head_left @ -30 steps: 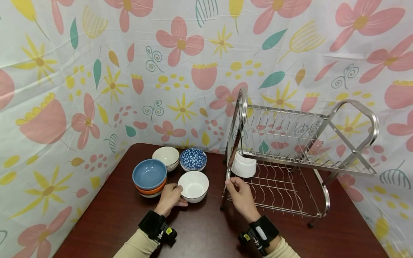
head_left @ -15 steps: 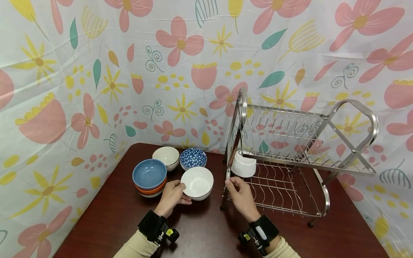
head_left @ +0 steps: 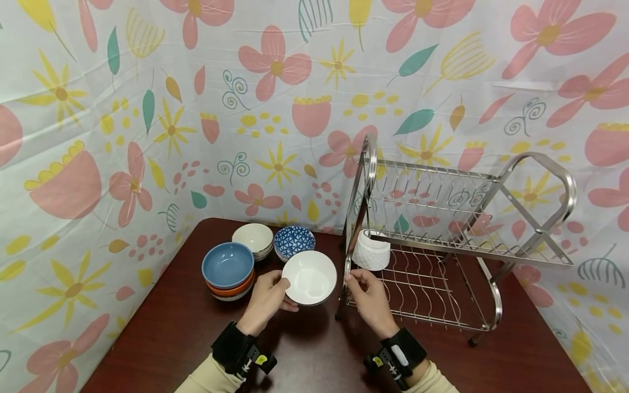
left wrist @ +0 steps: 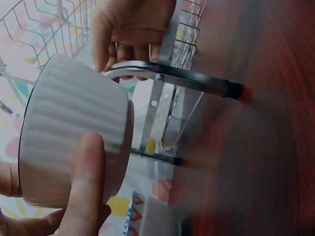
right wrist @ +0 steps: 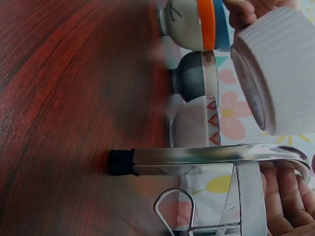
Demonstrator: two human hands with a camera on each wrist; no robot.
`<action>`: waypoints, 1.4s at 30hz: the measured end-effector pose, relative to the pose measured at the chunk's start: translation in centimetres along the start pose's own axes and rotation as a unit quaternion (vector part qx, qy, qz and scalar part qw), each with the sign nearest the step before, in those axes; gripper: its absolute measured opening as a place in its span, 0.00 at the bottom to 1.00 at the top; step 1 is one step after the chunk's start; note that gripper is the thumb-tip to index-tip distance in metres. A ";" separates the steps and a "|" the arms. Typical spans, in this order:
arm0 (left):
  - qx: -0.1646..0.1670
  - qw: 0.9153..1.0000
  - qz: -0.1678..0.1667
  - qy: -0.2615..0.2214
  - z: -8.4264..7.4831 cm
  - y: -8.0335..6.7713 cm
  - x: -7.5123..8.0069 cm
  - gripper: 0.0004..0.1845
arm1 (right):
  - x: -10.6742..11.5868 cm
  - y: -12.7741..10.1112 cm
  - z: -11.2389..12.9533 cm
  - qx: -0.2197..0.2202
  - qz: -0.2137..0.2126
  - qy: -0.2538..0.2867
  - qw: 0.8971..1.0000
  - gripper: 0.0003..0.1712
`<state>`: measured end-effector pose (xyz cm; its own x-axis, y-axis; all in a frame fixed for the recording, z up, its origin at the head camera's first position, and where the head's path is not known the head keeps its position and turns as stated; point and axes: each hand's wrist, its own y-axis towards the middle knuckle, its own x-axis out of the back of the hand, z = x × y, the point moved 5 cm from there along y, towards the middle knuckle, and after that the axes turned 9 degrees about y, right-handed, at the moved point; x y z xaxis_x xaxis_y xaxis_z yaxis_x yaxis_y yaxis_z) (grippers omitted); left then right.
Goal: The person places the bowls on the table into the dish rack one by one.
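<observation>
Holding the white ribbed bowl (head_left: 310, 277) off the table (head_left: 304, 349), my left hand (head_left: 266, 301) has its fingers (left wrist: 84, 191) curled round the rim and side, tilting the mouth toward me, just beside the dish rack (head_left: 432, 240). My right hand (head_left: 368, 297) grips the rack's front post, fingers (right wrist: 288, 196) wrapped about the metal bar. Behind the bowl sit the blue bowl stack (head_left: 228, 271), a cream bowl (head_left: 253, 239) and a blue patterned bowl (head_left: 294, 241); a white cup (head_left: 371, 252) hangs inside the rack
</observation>
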<state>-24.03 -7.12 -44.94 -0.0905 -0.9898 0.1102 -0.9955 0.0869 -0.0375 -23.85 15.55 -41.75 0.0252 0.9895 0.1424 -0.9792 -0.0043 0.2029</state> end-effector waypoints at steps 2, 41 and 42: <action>-0.003 1.000 0.000 -0.004 -0.3 -0.1 -0.1 0.18 | 0.2 -0.1 0.1 0.003 -0.008 0.006 1.000 0.10; -0.061 0.998 0.019 0.026 -6.9 -3.5 -1.7 0.20 | -0.6 -1.1 0.3 -0.007 0.131 0.279 0.951 0.18; -0.061 0.998 0.020 0.027 -6.8 -3.5 -1.7 0.20 | -0.5 -1.1 0.2 -0.010 0.130 0.281 0.951 0.18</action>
<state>-20.63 -5.01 -38.21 -0.1283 -0.9780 0.1646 -0.9867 0.1425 0.0778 -22.71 14.99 -41.86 -0.3246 0.8764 -0.3558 -0.9412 -0.2620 0.2132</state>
